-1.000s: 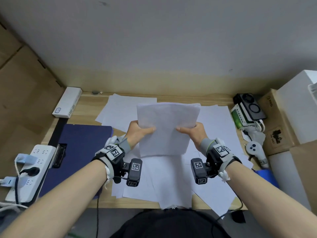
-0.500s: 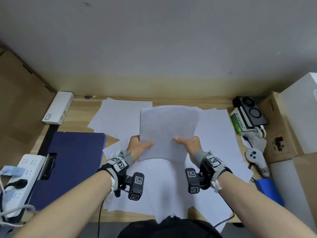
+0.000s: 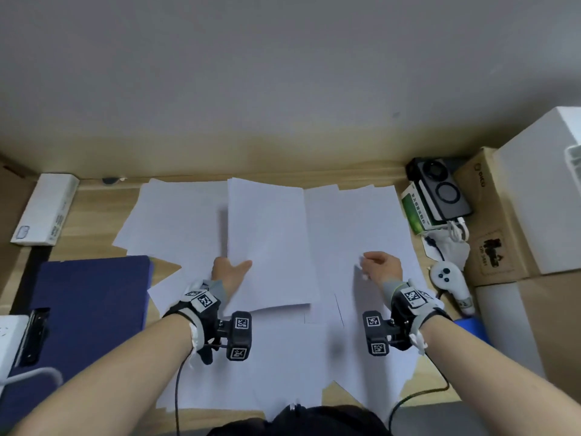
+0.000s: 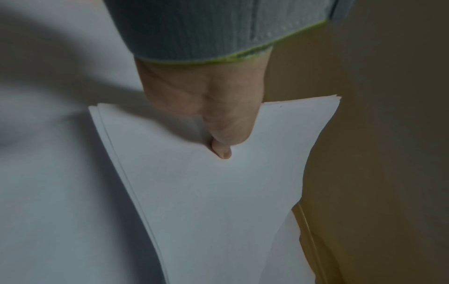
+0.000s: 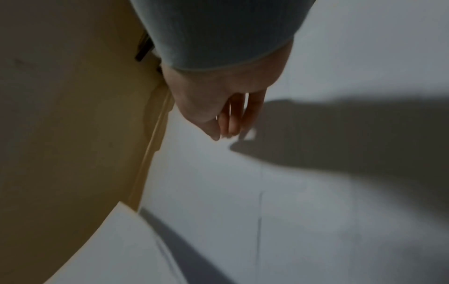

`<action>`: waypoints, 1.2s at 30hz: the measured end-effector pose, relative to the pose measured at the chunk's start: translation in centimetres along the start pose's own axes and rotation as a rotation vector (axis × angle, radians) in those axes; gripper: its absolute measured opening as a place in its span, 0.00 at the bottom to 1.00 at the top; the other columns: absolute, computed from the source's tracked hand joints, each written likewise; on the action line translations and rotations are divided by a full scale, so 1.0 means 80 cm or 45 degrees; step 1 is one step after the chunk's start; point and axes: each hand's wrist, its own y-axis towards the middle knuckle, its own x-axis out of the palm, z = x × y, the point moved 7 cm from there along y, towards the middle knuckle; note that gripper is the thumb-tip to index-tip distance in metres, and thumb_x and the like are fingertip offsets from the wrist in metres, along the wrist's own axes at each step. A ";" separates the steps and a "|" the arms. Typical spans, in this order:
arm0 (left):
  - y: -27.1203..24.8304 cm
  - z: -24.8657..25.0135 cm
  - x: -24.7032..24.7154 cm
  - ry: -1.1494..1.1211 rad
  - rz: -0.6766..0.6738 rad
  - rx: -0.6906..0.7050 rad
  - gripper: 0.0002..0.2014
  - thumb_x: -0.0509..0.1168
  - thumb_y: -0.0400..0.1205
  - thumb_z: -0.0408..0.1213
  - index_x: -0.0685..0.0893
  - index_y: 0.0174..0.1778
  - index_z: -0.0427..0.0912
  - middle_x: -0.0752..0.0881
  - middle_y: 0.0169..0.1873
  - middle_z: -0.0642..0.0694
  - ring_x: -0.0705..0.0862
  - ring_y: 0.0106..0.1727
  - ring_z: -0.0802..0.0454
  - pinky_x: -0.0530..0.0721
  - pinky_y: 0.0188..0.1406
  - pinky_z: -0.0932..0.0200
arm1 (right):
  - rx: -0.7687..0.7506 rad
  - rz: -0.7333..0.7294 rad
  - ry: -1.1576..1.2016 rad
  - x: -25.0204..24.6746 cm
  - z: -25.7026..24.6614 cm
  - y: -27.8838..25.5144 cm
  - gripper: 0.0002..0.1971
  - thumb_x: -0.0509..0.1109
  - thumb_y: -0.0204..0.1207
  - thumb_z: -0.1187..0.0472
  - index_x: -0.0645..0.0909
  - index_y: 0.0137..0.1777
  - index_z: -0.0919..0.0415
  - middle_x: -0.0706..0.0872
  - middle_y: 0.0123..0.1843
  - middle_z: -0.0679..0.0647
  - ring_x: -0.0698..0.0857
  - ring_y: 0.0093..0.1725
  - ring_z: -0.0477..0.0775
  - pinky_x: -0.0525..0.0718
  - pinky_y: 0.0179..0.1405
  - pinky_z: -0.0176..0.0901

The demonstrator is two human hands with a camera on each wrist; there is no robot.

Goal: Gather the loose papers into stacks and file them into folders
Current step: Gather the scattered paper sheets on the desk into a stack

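Observation:
My left hand (image 3: 231,270) grips a stack of white papers (image 3: 270,243) at its near left edge, thumb on top (image 4: 221,146), and holds it just above the desk's middle. My right hand (image 3: 377,265) is off the stack, over the loose sheets (image 3: 355,221) to the right. Its fingers (image 5: 233,119) point down close to a sheet and hold nothing I can see. More loose sheets (image 3: 176,215) cover the back left and the front. A dark blue folder (image 3: 91,297) lies closed at the left.
A white box (image 3: 45,209) sits at the back left and a power strip (image 3: 9,332) at the left edge. Right of the papers are a black and green box pile (image 3: 430,199), a white controller (image 3: 446,278) and cardboard boxes (image 3: 490,215).
The right hand has let go of the stack and moved right over the loose sheets. The stack, held upright by both hands before, now lies lower and flatter in the left hand alone.

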 end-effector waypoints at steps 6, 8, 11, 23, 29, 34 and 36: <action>0.001 -0.007 0.023 0.075 0.010 -0.029 0.31 0.73 0.70 0.51 0.81 0.62 0.31 0.88 0.53 0.35 0.87 0.53 0.34 0.88 0.55 0.41 | -0.056 0.256 -0.606 -0.069 0.016 0.019 0.27 0.82 0.61 0.54 0.79 0.59 0.63 0.79 0.60 0.66 0.81 0.52 0.62 0.79 0.44 0.47; 0.000 -0.012 0.025 0.108 0.008 -0.041 0.26 0.73 0.74 0.47 0.82 0.61 0.31 0.88 0.51 0.35 0.87 0.52 0.34 0.88 0.52 0.44 | 0.011 0.269 -0.654 -0.070 0.020 0.020 0.39 0.83 0.63 0.55 0.71 0.71 0.67 0.70 0.72 0.67 0.78 0.65 0.68 0.79 0.56 0.55; -0.007 -0.016 0.025 0.131 0.010 -0.045 0.23 0.72 0.75 0.45 0.83 0.58 0.31 0.89 0.49 0.34 0.88 0.50 0.35 0.88 0.52 0.44 | 0.051 0.295 -0.687 -0.073 0.023 0.020 0.41 0.82 0.63 0.53 0.67 0.72 0.68 0.66 0.74 0.67 0.77 0.64 0.71 0.79 0.57 0.61; -0.012 -0.038 0.025 0.128 -0.068 -0.024 0.11 0.70 0.78 0.38 0.84 0.47 0.31 0.87 0.41 0.38 0.86 0.43 0.40 0.81 0.41 0.54 | -0.137 -0.115 -0.680 0.027 -0.013 0.007 0.17 0.79 0.63 0.52 0.71 0.37 0.51 0.75 0.33 0.48 0.74 0.33 0.50 0.74 0.31 0.47; -0.016 -0.013 0.023 -0.056 -0.089 0.103 0.09 0.69 0.81 0.34 0.84 0.36 0.37 0.84 0.32 0.42 0.82 0.36 0.45 0.77 0.38 0.58 | -0.195 -0.004 -0.661 -0.002 -0.021 0.018 0.20 0.74 0.69 0.58 0.64 0.27 0.55 0.67 0.25 0.49 0.67 0.27 0.53 0.58 0.28 0.43; -0.014 0.013 0.032 -0.084 -0.091 0.157 0.10 0.68 0.82 0.33 0.82 0.34 0.42 0.83 0.30 0.45 0.81 0.34 0.47 0.76 0.37 0.59 | -0.018 0.136 -0.773 -0.083 -0.007 0.038 0.03 0.70 0.71 0.64 0.78 0.38 0.60 0.82 0.37 0.57 0.81 0.37 0.60 0.78 0.36 0.47; -0.013 0.015 0.038 -0.066 -0.093 0.145 0.10 0.68 0.81 0.34 0.82 0.33 0.41 0.83 0.29 0.45 0.82 0.34 0.45 0.77 0.35 0.59 | 0.019 0.183 -0.814 -0.099 0.003 0.043 0.17 0.74 0.69 0.58 0.80 0.56 0.61 0.81 0.57 0.61 0.84 0.50 0.64 0.80 0.46 0.50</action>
